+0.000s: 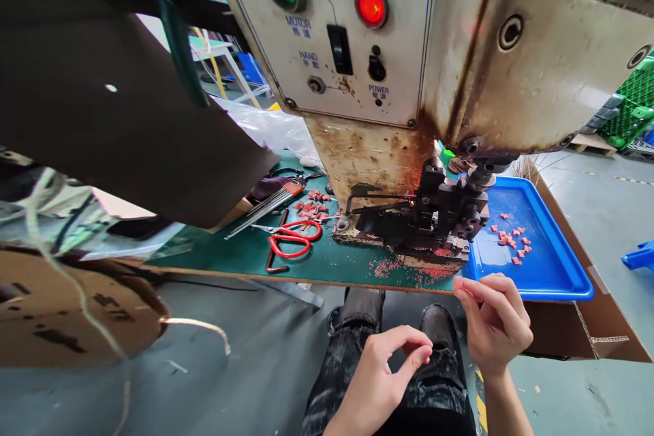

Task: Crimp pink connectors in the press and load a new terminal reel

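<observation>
My left hand (381, 375) is over my lap, thumb and forefinger pinched together; anything between the tips is too small to make out. Higher and to the right, my right hand (495, 320) also pinches at the table's front edge, its fingertips hiding what they may hold. Just beyond that hand stands the machine's dark metal tooling head (444, 208), with pink crumbs (385, 268) scattered at its base. To its right, a blue tray (556, 245) carries several small pink pieces (507, 238).
Red-handled scissors (293, 240), a hex key (276, 262) and a pile of pink pieces (313, 206) lie on the green tabletop (204, 248). The machine's control panel (332, 48) rises above, red and green lamps lit. A cardboard box (608, 320) sits under the tray.
</observation>
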Demonstrator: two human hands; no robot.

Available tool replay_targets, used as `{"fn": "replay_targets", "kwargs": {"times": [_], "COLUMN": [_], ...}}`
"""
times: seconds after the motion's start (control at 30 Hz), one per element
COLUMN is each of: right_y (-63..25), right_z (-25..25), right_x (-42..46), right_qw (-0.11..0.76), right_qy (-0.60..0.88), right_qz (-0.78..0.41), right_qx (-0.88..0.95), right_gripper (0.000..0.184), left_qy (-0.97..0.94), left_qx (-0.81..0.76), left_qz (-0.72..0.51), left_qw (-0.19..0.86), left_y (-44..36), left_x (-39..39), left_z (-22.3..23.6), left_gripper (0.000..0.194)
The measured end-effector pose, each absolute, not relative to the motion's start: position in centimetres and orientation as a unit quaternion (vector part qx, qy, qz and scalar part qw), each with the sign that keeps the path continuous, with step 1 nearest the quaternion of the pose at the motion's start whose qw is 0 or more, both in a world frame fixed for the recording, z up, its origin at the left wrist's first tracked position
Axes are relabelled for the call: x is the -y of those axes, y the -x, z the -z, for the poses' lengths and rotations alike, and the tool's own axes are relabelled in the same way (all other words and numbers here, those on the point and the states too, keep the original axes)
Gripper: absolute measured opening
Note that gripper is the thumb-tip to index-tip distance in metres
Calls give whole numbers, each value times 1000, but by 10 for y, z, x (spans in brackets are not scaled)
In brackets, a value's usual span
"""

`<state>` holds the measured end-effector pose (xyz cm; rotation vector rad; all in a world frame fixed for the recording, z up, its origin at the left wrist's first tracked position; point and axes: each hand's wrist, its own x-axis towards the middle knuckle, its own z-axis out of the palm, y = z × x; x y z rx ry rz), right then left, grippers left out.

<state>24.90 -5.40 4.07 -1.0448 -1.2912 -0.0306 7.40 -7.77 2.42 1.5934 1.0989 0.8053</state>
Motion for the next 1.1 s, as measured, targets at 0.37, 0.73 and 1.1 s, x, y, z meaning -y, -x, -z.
{"fn": "replay_targets", "kwargs": {"times": [0.37, 0.73, 1.1], "right_y": [-264, -287, -286], "right_z": [-42, -52, -62], "right_x": [4, 9, 7], "right_qw": [647, 607, 560], "right_qy": [519, 547, 583], "right_qz": [-103, -86, -67], "right_qx": [549, 570, 585], "right_gripper": [24, 15, 27], "left_qy": [-653, -650, -645], "left_qx": [-469, -479, -488], "left_qz": [-290, -278, -261], "left_qw": [519, 520, 526], "left_y": [-83, -86, -86], "left_x": [77, 73, 75], "left_z": [-1, 8, 9], "left_gripper": [22, 19, 18]}}
